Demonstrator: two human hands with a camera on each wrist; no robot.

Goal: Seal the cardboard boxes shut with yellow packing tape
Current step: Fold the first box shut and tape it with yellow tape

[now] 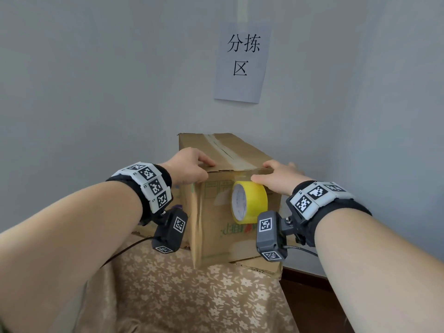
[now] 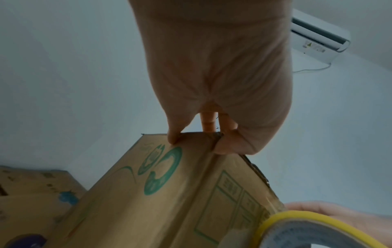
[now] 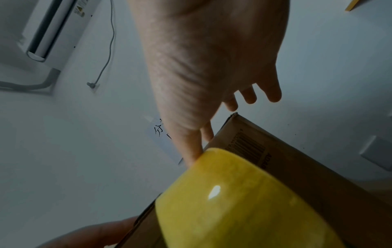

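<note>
A cardboard box [image 1: 216, 236] stands on a cloth-covered table, with a shiny tape strip [image 1: 225, 150] running along its top seam. A yellow tape roll [image 1: 249, 201] hangs against the box's near face, just under the top edge. My left hand [image 1: 204, 168] grips the near left top corner, fingers on top and thumb on the front. My right hand [image 1: 266, 171] lies open over the near right top edge, its thumb pressing just above the roll. The left wrist view shows the left hand [image 2: 212, 83] on the box corner [image 2: 169, 193]. The right wrist view shows straight fingers [image 3: 273, 94] and the roll [image 3: 233, 201].
The box sits on flattened cardboard [image 1: 264, 265] over a floral tablecloth [image 1: 192, 296]. The wall stands close behind, with a paper sign [image 1: 242, 63]. Another cardboard box [image 2: 31, 193] is at the left. Dark floor [image 1: 312, 296] lies beyond the table's right edge.
</note>
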